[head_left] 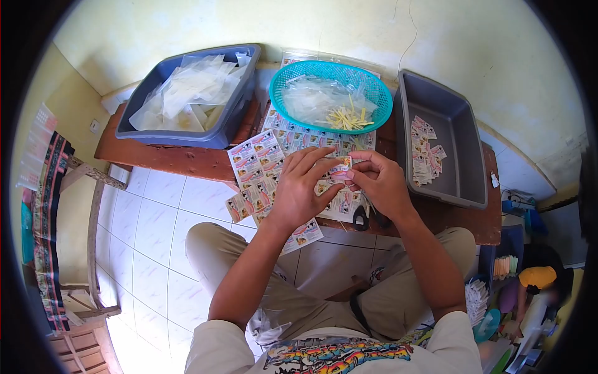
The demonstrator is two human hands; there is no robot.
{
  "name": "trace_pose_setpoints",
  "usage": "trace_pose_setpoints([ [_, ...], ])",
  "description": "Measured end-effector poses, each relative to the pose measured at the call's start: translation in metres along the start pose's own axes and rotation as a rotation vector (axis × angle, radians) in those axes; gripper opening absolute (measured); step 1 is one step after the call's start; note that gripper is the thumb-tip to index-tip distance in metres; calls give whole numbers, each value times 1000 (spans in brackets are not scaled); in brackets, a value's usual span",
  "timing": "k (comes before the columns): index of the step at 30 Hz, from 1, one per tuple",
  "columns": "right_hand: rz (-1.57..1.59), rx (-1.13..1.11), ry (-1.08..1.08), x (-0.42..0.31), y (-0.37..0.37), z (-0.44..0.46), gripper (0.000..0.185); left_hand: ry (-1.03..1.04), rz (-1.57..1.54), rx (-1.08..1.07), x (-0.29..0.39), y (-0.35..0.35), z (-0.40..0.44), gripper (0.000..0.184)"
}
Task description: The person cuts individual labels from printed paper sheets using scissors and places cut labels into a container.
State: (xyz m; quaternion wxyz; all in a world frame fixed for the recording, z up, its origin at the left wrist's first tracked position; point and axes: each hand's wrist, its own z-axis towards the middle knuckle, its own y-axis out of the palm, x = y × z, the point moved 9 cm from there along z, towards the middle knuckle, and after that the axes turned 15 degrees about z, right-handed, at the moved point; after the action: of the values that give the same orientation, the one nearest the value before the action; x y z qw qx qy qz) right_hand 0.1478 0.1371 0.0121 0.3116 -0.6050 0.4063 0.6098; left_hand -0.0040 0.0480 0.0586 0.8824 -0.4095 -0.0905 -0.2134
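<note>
A small printed label point(341, 169) is pinched at its right edge by the thumb and fingers of my right hand point(379, 181). My left hand point(305, 185) is at the label's left side, its fingers stretched and apart; the index fingertip and thumb are close to the label's edges. Whether they touch it is hard to see. Below my hands lie printed label sheets point(258, 156), some overhanging the bench's front edge. Scissors with black handles point(360, 217) rest under my right hand, their blades mostly hidden.
A blue-grey tub point(233, 128) of translucent bags point(187, 93) stands at left on the brown bench point(180, 156). A teal basket point(280, 112) holds clear bags and yellowish strips point(346, 117). At right, a grey tub point(458, 181) contains cut labels point(423, 153). Another person point(539, 277) is at lower right.
</note>
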Motion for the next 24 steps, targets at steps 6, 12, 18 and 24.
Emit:
trace_pose_setpoints([
  [6, 3, -31, 33, 1, 7, -1, 35, -14, -32, -47, -8, 4, -7, 46],
  [12, -9, -43, 31, 0, 7, -5, 35, 4, -24, -35, -6, 3, -8, 45],
  [18, -142, -14, -6, 0, -3, -13, 43, -5, -1, -15, -9, 4, -9, 46],
  [24, -694, -112, -48, 4, -6, -36, 55, -19, 13, -13, -12, 5, -10, 47],
])
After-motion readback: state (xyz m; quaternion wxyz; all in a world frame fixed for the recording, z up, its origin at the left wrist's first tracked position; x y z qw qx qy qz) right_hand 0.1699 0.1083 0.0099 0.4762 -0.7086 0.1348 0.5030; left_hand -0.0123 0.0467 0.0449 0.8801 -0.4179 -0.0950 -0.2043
